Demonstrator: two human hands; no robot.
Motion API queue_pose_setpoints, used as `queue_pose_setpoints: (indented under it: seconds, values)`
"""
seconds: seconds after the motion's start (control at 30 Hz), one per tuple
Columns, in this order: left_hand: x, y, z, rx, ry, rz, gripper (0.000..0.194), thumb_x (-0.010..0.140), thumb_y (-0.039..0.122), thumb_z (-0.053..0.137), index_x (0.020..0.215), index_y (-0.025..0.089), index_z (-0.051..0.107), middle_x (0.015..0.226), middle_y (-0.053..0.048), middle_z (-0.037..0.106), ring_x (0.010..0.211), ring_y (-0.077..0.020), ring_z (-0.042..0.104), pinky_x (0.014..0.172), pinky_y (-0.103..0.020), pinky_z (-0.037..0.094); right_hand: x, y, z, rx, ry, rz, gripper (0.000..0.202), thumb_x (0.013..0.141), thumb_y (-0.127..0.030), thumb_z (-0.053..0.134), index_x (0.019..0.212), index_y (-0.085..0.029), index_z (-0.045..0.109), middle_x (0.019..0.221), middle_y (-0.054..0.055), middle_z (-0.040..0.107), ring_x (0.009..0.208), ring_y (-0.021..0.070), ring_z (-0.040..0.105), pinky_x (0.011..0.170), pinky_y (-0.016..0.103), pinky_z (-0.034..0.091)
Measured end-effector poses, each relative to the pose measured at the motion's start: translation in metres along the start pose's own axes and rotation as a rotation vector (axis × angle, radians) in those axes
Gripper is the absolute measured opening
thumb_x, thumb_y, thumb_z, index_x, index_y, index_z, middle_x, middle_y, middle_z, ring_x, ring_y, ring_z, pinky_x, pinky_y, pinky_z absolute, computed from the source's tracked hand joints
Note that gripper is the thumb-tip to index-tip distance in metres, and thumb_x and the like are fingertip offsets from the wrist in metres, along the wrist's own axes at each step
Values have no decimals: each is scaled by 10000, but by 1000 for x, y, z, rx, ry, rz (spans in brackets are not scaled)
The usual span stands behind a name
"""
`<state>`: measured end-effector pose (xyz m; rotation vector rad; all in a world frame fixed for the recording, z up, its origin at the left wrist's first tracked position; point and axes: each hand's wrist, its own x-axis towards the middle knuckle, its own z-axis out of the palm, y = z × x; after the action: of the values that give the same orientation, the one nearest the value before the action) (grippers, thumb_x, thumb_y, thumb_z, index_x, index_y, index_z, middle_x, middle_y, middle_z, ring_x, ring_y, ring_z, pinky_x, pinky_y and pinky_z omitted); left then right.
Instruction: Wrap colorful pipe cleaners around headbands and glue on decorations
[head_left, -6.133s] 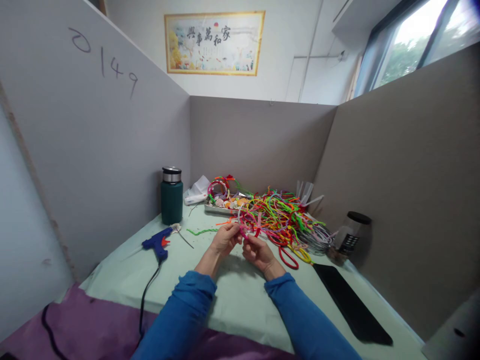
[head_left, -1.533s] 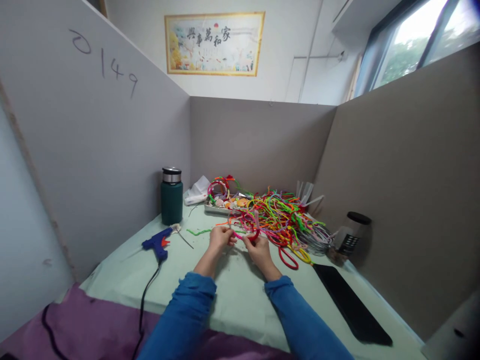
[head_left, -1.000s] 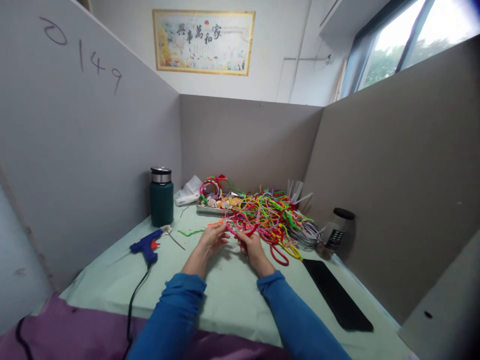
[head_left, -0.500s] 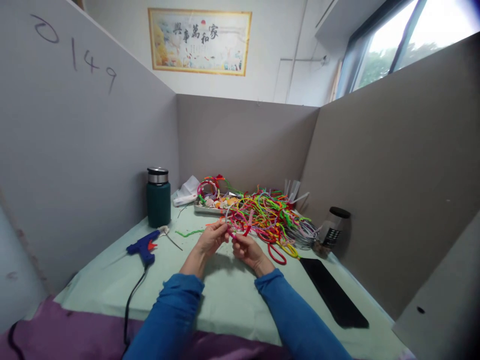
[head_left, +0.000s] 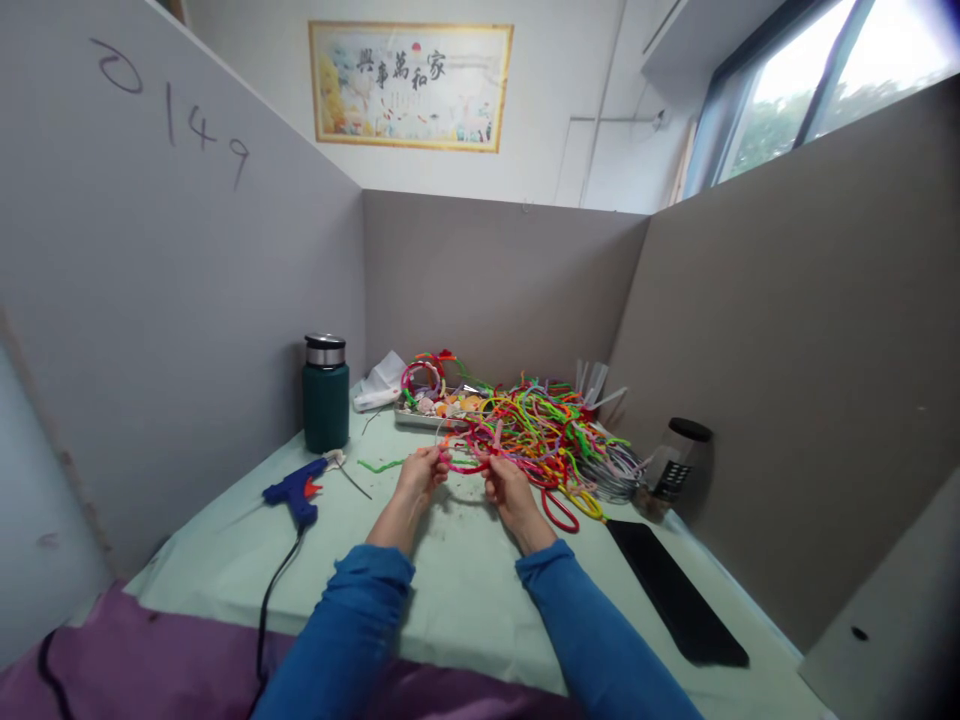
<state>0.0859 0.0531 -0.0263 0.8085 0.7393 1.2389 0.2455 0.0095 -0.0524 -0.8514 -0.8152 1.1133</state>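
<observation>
Near the middle of the table, my left hand (head_left: 420, 480) pinches one end of a red and pink fuzzy stem (head_left: 466, 469). The stem's other end is between the closed fingers of my right hand (head_left: 511, 490). It spans the gap between the hands, slightly bowed. A thin pale loop rises by my left fingertips. Right behind the hands lies a tangled heap of coloured fuzzy stems (head_left: 547, 420). A metal tray (head_left: 424, 420) with small shell-like pieces sits behind my left hand.
A blue glue gun (head_left: 296, 492) with a black cord and a dark green bottle (head_left: 326, 405) stand left. To the right are a black flat object (head_left: 675, 590), a clear jar with black lid (head_left: 671, 465) and red loops (head_left: 560, 510). Grey panels (head_left: 495, 280) enclose the table.
My hands have moved apart, and the red and pink stem now shows stretched between them. The whole view has shifted slightly.
</observation>
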Motion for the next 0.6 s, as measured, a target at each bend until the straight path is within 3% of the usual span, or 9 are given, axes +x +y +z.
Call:
queue_pose_setpoints:
  seconds: [0.13,0.23,0.3,0.4,0.5,0.6]
  values:
    - [1,-1,-1,46,132,85,100,767,209,627,749,119,587,528,29,544,361,-31,409,378,-146,298,10,2,-17,-365,262,-189,281,729,-454,603,761,-178,646,679,17,637,437,99,474,385,210,322]
    - [0,2,0,110,196,94,112,725,226,612,739,119,582,492,54,493,331,-23,324,358,-155,208,17,-4,-34,-808,452,-457,265,804,-316,489,889,-165,689,872,85,697,743,192,618,623,273,461]
    - [-2,5,1,142,221,74,103,709,211,581,745,115,585,472,65,459,313,-19,254,347,-170,143,20,-8,-43,-1079,452,-564,308,817,-209,441,979,-159,698,1031,105,687,931,213,610,790,294,448]
    - [-4,9,3,164,219,30,121,689,194,554,758,105,600,451,73,418,305,-18,189,345,-189,90,24,-10,-48,-1383,398,-544,408,812,-95,415,1121,-174,670,1165,96,644,1015,209,577,850,284,405]
    - [-6,11,3,191,155,18,127,679,221,568,723,106,601,439,75,395,305,-17,166,343,-194,72,27,-9,-50,-1576,383,-460,423,816,-69,436,1158,-182,657,1128,104,654,1032,237,548,838,304,384]
    - [-7,12,2,179,39,46,189,688,310,606,711,123,595,449,77,395,306,-18,156,340,-196,56,31,-7,-55,-1661,364,-418,326,833,-103,463,1030,-188,708,1022,117,667,992,258,544,804,324,379]
